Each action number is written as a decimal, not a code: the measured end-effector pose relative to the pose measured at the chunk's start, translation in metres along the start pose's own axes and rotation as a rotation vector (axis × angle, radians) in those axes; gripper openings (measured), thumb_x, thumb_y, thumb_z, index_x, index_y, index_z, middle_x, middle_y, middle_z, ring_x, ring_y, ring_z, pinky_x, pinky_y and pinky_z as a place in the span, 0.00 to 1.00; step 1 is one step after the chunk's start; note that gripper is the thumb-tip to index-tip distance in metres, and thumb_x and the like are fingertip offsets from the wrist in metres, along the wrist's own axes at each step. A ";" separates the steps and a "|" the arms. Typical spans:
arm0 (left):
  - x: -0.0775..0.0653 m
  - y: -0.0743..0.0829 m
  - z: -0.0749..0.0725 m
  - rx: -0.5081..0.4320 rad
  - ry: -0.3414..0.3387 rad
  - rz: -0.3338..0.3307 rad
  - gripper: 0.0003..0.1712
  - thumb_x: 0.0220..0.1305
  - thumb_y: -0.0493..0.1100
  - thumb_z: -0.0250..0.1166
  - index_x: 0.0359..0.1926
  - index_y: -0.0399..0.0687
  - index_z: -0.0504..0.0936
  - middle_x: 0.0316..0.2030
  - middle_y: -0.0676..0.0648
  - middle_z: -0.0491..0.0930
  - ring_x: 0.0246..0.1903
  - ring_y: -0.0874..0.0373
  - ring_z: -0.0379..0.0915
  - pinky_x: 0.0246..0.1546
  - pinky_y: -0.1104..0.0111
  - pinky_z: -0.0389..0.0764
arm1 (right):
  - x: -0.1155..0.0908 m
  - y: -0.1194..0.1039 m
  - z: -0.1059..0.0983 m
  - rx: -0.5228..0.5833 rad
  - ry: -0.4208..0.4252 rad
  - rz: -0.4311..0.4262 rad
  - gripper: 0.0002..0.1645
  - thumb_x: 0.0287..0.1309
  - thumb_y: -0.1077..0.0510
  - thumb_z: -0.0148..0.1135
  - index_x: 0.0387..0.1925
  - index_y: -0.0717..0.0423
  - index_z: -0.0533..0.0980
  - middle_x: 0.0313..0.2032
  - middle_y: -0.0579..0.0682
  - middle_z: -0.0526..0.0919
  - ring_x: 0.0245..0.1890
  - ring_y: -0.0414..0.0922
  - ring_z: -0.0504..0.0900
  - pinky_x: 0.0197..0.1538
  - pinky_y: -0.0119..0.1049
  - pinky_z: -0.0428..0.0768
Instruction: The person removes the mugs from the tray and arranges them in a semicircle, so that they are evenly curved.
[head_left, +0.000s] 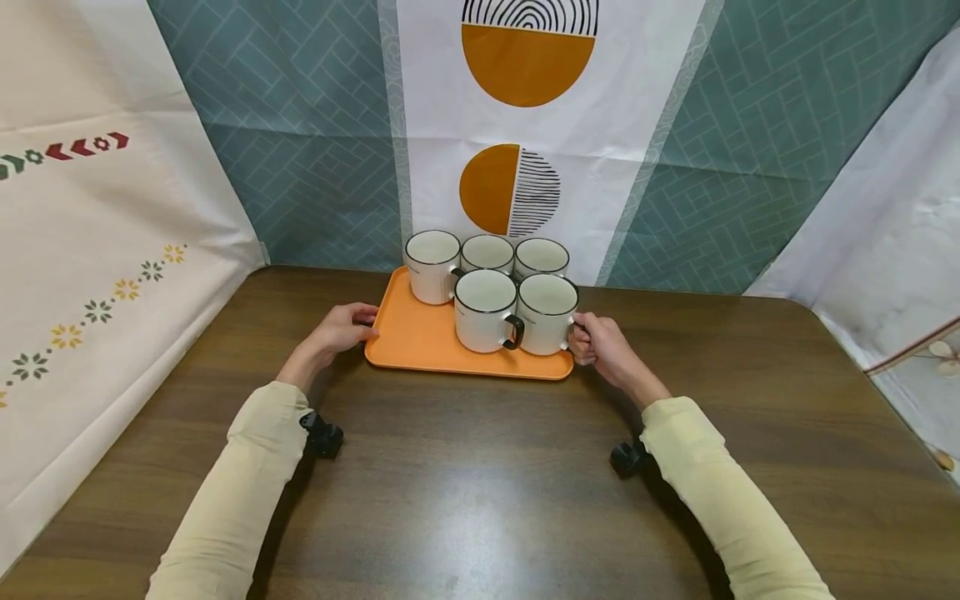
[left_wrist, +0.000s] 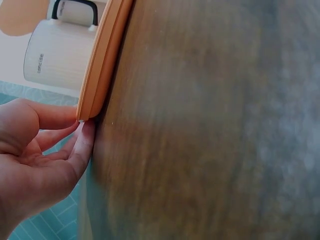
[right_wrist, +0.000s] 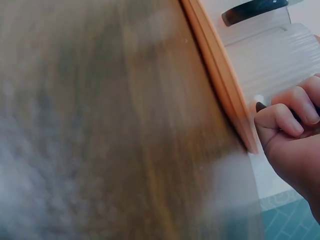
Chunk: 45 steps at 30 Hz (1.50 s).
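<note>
An orange tray with several white, dark-rimmed mugs stands near the far side of the table. At the tray's left edge, my left hand pinches the rim; the left wrist view shows its fingertips at the tray corner. My right hand has its fingers curled round the handle of the front right mug, just over the tray's right end. Beside that mug is another front mug, its black handle turned right. Behind them sit a left mug, a middle mug and a right mug.
The brown wooden table spreads in front of the tray. Directly behind the mugs hangs a teal and white patterned cloth. A pale cloth borders the left side, and another white cloth the right.
</note>
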<state>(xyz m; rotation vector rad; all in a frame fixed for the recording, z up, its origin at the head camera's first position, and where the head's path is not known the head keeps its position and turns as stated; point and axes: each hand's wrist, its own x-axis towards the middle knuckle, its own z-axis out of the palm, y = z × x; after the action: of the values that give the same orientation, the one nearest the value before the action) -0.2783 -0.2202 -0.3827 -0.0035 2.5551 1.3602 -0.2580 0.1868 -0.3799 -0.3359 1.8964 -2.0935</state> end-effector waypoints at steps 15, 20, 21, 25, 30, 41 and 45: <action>-0.001 0.001 -0.001 -0.020 -0.015 0.019 0.29 0.65 0.31 0.57 0.65 0.26 0.62 0.59 0.29 0.67 0.58 0.40 0.63 0.59 0.54 0.69 | -0.013 -0.008 0.001 -0.060 -0.013 -0.027 0.26 0.73 0.55 0.36 0.15 0.55 0.53 0.14 0.43 0.55 0.15 0.38 0.53 0.24 0.39 0.46; 0.000 0.000 -0.002 -0.030 -0.020 0.008 0.29 0.65 0.31 0.57 0.66 0.27 0.62 0.60 0.29 0.66 0.58 0.40 0.63 0.59 0.54 0.69 | -0.018 -0.016 0.000 -0.104 -0.002 -0.020 0.25 0.72 0.56 0.38 0.16 0.56 0.56 0.14 0.44 0.56 0.15 0.37 0.55 0.25 0.40 0.46; 0.000 0.000 -0.002 -0.032 -0.020 0.007 0.29 0.65 0.31 0.57 0.66 0.27 0.62 0.60 0.29 0.66 0.58 0.40 0.63 0.59 0.54 0.69 | -0.018 -0.018 -0.001 -0.111 0.003 -0.018 0.24 0.72 0.56 0.38 0.16 0.56 0.56 0.14 0.44 0.57 0.15 0.38 0.55 0.25 0.40 0.46; 0.000 0.000 -0.002 -0.035 -0.019 0.009 0.29 0.66 0.31 0.57 0.66 0.27 0.62 0.60 0.29 0.66 0.58 0.41 0.63 0.59 0.54 0.69 | -0.021 -0.021 -0.004 -0.110 0.006 -0.028 0.25 0.72 0.56 0.37 0.16 0.56 0.55 0.14 0.44 0.56 0.15 0.38 0.53 0.26 0.42 0.45; -0.001 0.000 -0.001 -0.037 -0.022 0.021 0.29 0.66 0.31 0.57 0.66 0.27 0.62 0.60 0.29 0.66 0.58 0.40 0.63 0.59 0.55 0.69 | -0.023 -0.028 -0.007 -0.088 0.001 -0.064 0.27 0.73 0.56 0.36 0.15 0.55 0.52 0.14 0.44 0.54 0.15 0.38 0.51 0.26 0.43 0.44; 0.000 -0.001 -0.002 -0.044 -0.032 0.019 0.30 0.66 0.31 0.58 0.66 0.26 0.61 0.60 0.29 0.66 0.58 0.40 0.63 0.58 0.55 0.70 | -0.028 -0.061 -0.012 -0.089 -0.071 -0.124 0.27 0.75 0.55 0.33 0.16 0.55 0.51 0.13 0.43 0.54 0.14 0.40 0.49 0.24 0.41 0.44; 0.001 -0.002 -0.002 -0.038 -0.026 0.018 0.30 0.65 0.31 0.58 0.66 0.26 0.61 0.60 0.28 0.66 0.58 0.40 0.63 0.58 0.55 0.70 | -0.027 -0.072 -0.016 -0.108 -0.091 -0.136 0.27 0.76 0.54 0.33 0.16 0.54 0.51 0.13 0.45 0.52 0.15 0.41 0.47 0.25 0.41 0.43</action>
<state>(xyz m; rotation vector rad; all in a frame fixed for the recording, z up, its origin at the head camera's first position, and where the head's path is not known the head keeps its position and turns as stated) -0.2791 -0.2224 -0.3833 0.0305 2.5137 1.4059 -0.2438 0.2181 -0.3091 -0.5907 1.9874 -2.0249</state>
